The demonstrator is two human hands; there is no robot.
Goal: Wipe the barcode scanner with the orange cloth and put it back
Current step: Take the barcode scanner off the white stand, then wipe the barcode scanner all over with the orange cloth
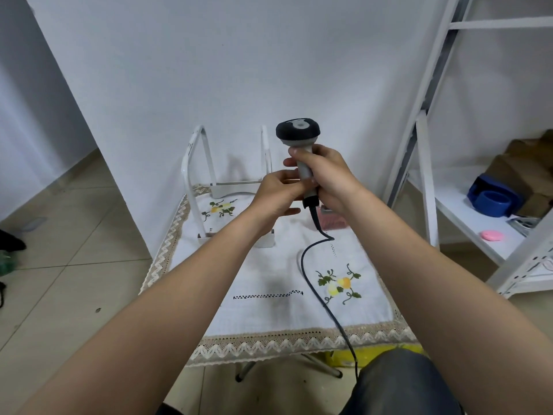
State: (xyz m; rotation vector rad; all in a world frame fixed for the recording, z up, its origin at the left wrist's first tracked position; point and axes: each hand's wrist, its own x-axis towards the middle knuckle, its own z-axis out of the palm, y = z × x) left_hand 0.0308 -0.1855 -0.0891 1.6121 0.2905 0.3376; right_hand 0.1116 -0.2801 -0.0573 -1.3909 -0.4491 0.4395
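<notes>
White wall behind, small tabletop (pixel 269 310) under an embroidered cover, and the barcode scanner (pixel 299 131) is up in the air above its far end, head at 12 o'clock, cable (pixel 311 283) trailing down toward 6. The right hand (pixel 326 175) has its fingers wrapped round the grey handle, a firm grip. The left hand (pixel 273 193) comes in from 9 o'clock, fingers stretched nearly straight against the lower handle, thumb free underneath.

No cloth in either hand! The orange cloth (pixel 333 221) lies on the tabletop at about 4 o'clock from the scanner's base, half hidden behind the right wrist. So I'd call this the pick-up step, wiping not yet begun. Next move, as I read it: the left hand lets go, crosses under to that cloth, while the right holds the scanner steady and minds the cable. A white rack (pixel 191 163) stands at 10 o'clock.
</notes>
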